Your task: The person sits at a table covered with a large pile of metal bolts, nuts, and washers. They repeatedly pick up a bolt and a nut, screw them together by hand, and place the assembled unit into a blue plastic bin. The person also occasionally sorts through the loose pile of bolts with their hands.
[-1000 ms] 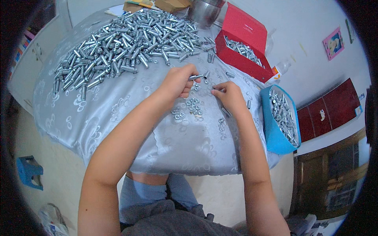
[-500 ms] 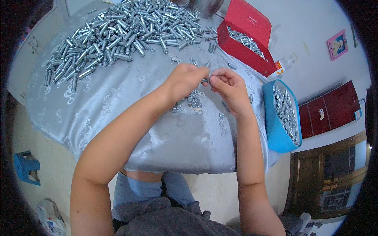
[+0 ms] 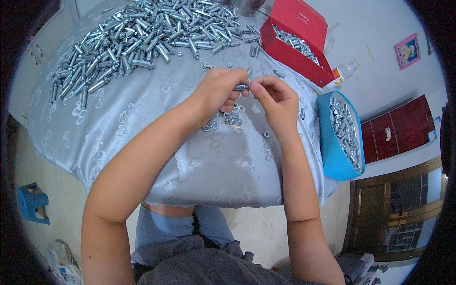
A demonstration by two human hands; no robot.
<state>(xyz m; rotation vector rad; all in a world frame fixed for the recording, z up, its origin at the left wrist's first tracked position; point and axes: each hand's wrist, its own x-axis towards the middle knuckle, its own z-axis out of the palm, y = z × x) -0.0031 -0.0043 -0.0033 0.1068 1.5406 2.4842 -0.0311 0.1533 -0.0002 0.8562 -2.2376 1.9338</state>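
Note:
My left hand (image 3: 219,93) is closed round a metal expansion bolt (image 3: 241,87), which lies roughly level and points to the right. The thumb and fingers of my right hand (image 3: 276,97) pinch the bolt's right end; any small part between those fingertips is too hidden to name. Below the hands, several loose nuts and washers (image 3: 233,118) lie on the silvery tablecloth (image 3: 213,166). A single nut (image 3: 266,134) sits beside my right wrist. More nuts (image 3: 208,65) rest just beyond my left hand.
A large heap of expansion bolts (image 3: 142,35) covers the table's far left. At the right stand a red open box (image 3: 297,57) and a blue fabric bin (image 3: 332,152), both holding bolts. A clear bottle (image 3: 346,71) is between them. A blue stool (image 3: 33,202) stands on the floor at left.
My left hand has turned, and the bolt in it shows more plainly. A nut now shows on the cloth beside my right wrist. The whole view has shifted slightly.

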